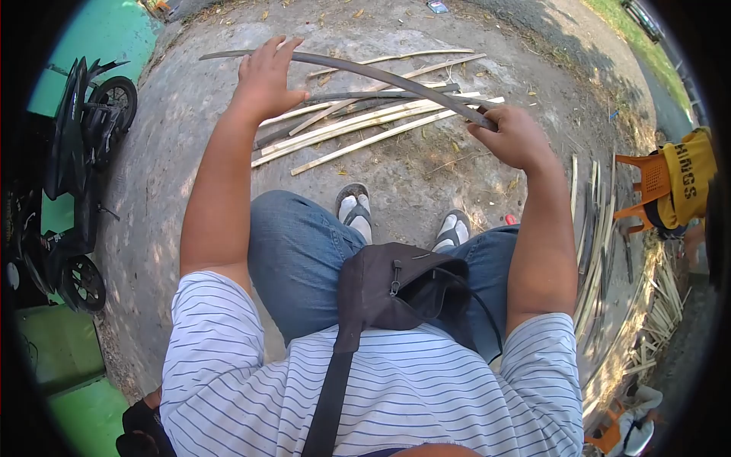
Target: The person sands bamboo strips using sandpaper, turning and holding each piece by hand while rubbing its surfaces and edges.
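Observation:
A long dark bamboo strip (381,75) stretches in front of me, bowed slightly upward. Its near right end is gripped in my right hand (516,137), fingers wrapped round it. At the other side my left hand (266,78) lies against the strip with fingers spread and thumb out, not closed round it. The strip's thin tip pokes out to the left past that hand. Below it on the ground lies a loose pile of pale split strips (365,126), with several dark strips (358,97) among them.
My knees and sandalled feet (354,209) are near the pile. A black motorcycle (76,152) stands at left. To the right lie more strips (598,236), an orange plastic chair (647,179) with a yellow garment (689,179), and a heap of short pieces (662,305). Other people are partly visible at the lower edges.

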`<action>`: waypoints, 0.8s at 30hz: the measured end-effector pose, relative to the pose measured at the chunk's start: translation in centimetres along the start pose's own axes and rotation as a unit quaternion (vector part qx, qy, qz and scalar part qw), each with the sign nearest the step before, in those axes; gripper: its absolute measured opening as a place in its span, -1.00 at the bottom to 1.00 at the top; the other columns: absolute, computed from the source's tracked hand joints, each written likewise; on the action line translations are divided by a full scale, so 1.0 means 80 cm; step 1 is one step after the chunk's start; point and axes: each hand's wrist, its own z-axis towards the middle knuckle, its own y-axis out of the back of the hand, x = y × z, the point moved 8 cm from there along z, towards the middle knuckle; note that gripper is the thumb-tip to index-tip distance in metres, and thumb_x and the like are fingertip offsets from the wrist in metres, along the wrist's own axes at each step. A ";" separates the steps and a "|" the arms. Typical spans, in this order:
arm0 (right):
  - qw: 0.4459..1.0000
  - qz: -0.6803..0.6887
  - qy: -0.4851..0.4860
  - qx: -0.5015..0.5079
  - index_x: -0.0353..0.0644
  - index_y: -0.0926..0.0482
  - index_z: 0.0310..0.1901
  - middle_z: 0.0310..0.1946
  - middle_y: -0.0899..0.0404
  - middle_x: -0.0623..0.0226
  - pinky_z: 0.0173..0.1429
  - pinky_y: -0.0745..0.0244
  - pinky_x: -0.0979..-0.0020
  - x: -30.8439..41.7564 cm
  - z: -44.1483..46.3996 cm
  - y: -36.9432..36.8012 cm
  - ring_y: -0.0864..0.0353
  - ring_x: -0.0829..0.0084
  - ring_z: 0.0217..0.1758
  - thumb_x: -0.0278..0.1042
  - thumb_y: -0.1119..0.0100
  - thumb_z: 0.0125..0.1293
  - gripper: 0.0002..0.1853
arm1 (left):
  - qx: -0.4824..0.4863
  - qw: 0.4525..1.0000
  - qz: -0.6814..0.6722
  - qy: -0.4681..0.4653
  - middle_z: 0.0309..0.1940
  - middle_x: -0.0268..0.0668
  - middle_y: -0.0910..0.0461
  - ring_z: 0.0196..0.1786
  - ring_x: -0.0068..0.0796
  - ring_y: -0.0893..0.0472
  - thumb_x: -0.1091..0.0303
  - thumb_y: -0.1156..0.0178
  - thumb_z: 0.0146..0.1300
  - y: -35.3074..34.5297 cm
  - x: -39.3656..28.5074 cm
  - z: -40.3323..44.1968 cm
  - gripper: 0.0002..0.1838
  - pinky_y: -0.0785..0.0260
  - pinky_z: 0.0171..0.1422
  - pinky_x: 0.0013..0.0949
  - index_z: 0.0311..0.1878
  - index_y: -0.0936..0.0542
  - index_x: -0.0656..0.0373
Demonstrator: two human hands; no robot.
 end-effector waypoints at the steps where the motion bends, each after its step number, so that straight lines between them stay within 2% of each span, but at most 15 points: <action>1: 1.000 0.005 0.010 -0.006 -0.31 -0.77 -0.22 -0.42 -0.69 -0.01 -0.13 -0.55 0.08 0.002 -0.002 0.006 -0.70 0.02 -0.30 0.03 -0.35 0.29 -0.56 | 0.024 0.997 0.064 -0.042 0.59 -0.16 -0.23 0.63 -0.05 -0.23 -0.04 -0.62 -0.02 -0.002 -0.003 0.004 0.10 -0.05 0.67 0.24 0.60 -0.27 -0.17; 2: 1.000 0.011 0.019 -0.011 -0.32 -0.77 -0.22 -0.42 -0.69 -0.01 -0.13 -0.55 0.08 0.003 -0.005 0.009 -0.70 0.02 -0.30 0.02 -0.36 0.27 -0.56 | 0.059 0.992 0.099 -0.047 0.62 -0.16 -0.20 0.68 -0.05 -0.14 -0.10 -0.60 -0.01 -0.011 0.015 0.010 0.13 0.05 0.69 0.32 0.63 -0.22 -0.21; 5: 0.998 0.020 0.048 -0.019 -0.34 -0.76 -0.23 -0.40 -0.68 -0.03 -0.13 -0.55 0.08 0.002 -0.014 0.015 -0.70 0.01 -0.31 0.01 -0.38 0.25 -0.55 | 0.096 0.983 0.140 -0.065 0.58 -0.14 -0.28 0.67 -0.01 -0.16 -0.06 -0.60 0.00 -0.004 0.047 0.016 0.11 0.09 0.69 0.35 0.62 -0.24 -0.19; 6: 0.998 0.017 0.062 -0.024 -0.35 -0.76 -0.23 -0.40 -0.68 -0.03 -0.13 -0.55 0.09 0.003 -0.015 0.019 -0.69 0.01 -0.31 0.01 -0.38 0.24 -0.54 | 0.062 0.981 0.154 -0.097 0.51 -0.14 -0.40 0.60 -0.05 -0.31 -0.15 -0.50 0.13 0.002 0.051 0.016 -0.05 -0.12 0.64 0.20 0.56 -0.34 -0.16; 9: 0.996 0.043 0.066 -0.047 -0.36 -0.77 -0.23 -0.43 -0.67 -0.01 -0.17 -0.54 0.08 0.006 -0.022 0.028 -0.68 0.02 -0.35 -0.04 -0.40 0.22 -0.57 | 0.134 0.988 -0.001 -0.075 0.17 -0.12 -0.69 0.29 -0.04 -0.62 -0.08 -0.45 0.23 -0.001 0.069 0.026 -0.32 -0.45 0.37 -0.01 0.37 -0.56 -0.06; 10: 0.996 0.043 0.062 -0.040 -0.37 -0.76 -0.20 -0.36 -0.68 0.02 -0.14 -0.54 0.12 0.004 -0.022 0.028 -0.68 0.08 -0.30 -0.07 -0.45 0.20 -0.57 | 0.150 0.988 -0.031 -0.035 -0.24 -0.11 -0.75 -0.13 -0.02 -0.72 -0.02 -0.42 0.29 0.005 0.061 0.024 -0.60 -0.53 -0.04 -0.09 -0.01 -0.71 0.09; 11: 0.997 0.043 0.057 -0.033 -0.39 -0.75 -0.16 -0.29 -0.69 0.05 -0.12 -0.55 0.16 0.001 -0.021 0.029 -0.69 0.14 -0.25 -0.10 -0.50 0.18 -0.57 | 0.155 0.986 -0.038 -0.035 -0.30 -0.10 -0.73 -0.19 -0.01 -0.69 -0.02 -0.43 0.29 0.007 0.058 0.021 -0.61 -0.50 -0.10 -0.07 -0.09 -0.70 0.12; 12: 0.997 0.044 0.053 -0.027 -0.40 -0.75 -0.12 -0.21 -0.70 0.08 -0.10 -0.55 0.20 -0.002 -0.019 0.030 -0.70 0.20 -0.21 -0.13 -0.55 0.17 -0.55 | 0.159 0.986 -0.044 -0.036 -0.35 -0.08 -0.70 -0.25 0.00 -0.67 -0.02 -0.43 0.29 0.009 0.058 0.019 -0.61 -0.47 -0.16 -0.06 -0.18 -0.69 0.15; 13: 0.993 0.038 0.074 -0.087 -0.36 -0.75 -0.04 -0.08 -0.69 0.05 0.03 -0.57 0.17 -0.009 -0.018 0.040 -0.69 0.13 -0.06 -0.05 -0.58 0.11 -0.47 | 0.162 0.985 -0.050 -0.037 -0.41 -0.07 -0.68 -0.31 0.01 -0.65 -0.02 -0.43 0.29 0.013 0.058 0.017 -0.60 -0.44 -0.22 -0.04 -0.27 -0.67 0.18; 14: 0.984 0.032 0.094 -0.146 -0.31 -0.75 0.03 0.06 -0.68 0.02 0.15 -0.58 0.15 -0.023 -0.017 0.043 -0.68 0.07 0.08 0.03 -0.62 0.05 -0.37 | 0.120 0.988 -0.078 -0.052 -0.49 -0.02 -0.62 -0.40 0.02 -0.58 -0.07 -0.44 0.28 0.023 0.053 0.011 -0.52 -0.38 -0.28 -0.06 -0.39 -0.62 0.22; 15: 0.972 0.026 0.114 -0.205 -0.27 -0.75 0.11 0.19 -0.67 -0.01 0.27 -0.59 0.12 -0.029 -0.023 0.049 -0.68 0.00 0.23 0.10 -0.66 0.00 -0.27 | 0.123 0.989 -0.072 -0.048 -0.50 -0.03 -0.61 -0.41 0.01 -0.57 -0.09 -0.44 0.27 0.028 0.047 0.006 -0.50 -0.38 -0.29 -0.07 -0.39 -0.62 0.23; 16: 0.981 0.021 0.067 -0.181 -0.26 -0.63 0.29 0.46 -0.44 0.05 0.48 -0.46 0.08 -0.030 -0.028 0.058 -0.47 -0.01 0.49 0.23 -0.71 -0.17 0.01 | 0.126 0.989 -0.065 -0.044 -0.51 -0.04 -0.60 -0.42 0.00 -0.57 -0.12 -0.45 0.27 0.036 0.042 0.002 -0.48 -0.38 -0.30 -0.08 -0.40 -0.61 0.23; 17: 0.975 0.015 0.079 -0.205 -0.26 -0.61 0.32 0.47 -0.43 0.05 0.48 -0.46 0.07 -0.030 -0.031 0.063 -0.46 0.00 0.50 0.23 -0.72 -0.19 0.04 | 0.129 0.989 -0.057 -0.040 -0.52 -0.05 -0.60 -0.43 -0.01 -0.56 -0.15 -0.45 0.26 0.044 0.037 -0.004 -0.45 -0.38 -0.30 -0.08 -0.40 -0.60 0.23; 18: 0.970 0.009 0.091 -0.227 -0.27 -0.59 0.34 0.48 -0.42 0.06 0.49 -0.46 0.05 -0.031 -0.033 0.068 -0.45 0.00 0.50 0.24 -0.73 -0.22 0.08 | 0.119 0.991 -0.051 -0.036 -0.53 -0.07 -0.58 -0.45 -0.04 -0.56 -0.27 -0.42 0.23 0.056 0.025 -0.011 -0.35 -0.37 -0.33 -0.11 -0.44 -0.57 0.25; 24: 0.959 0.012 0.107 -0.263 -0.19 -0.52 0.43 0.52 -0.36 0.06 0.56 -0.37 0.03 -0.035 -0.035 0.076 -0.35 0.00 0.57 0.23 -0.77 -0.33 0.21 | 0.048 0.995 -0.079 -0.043 -0.54 -0.07 -0.54 -0.46 -0.06 -0.55 -0.43 -0.28 0.28 0.084 0.020 -0.038 -0.24 -0.33 -0.35 -0.10 -0.46 -0.55 0.26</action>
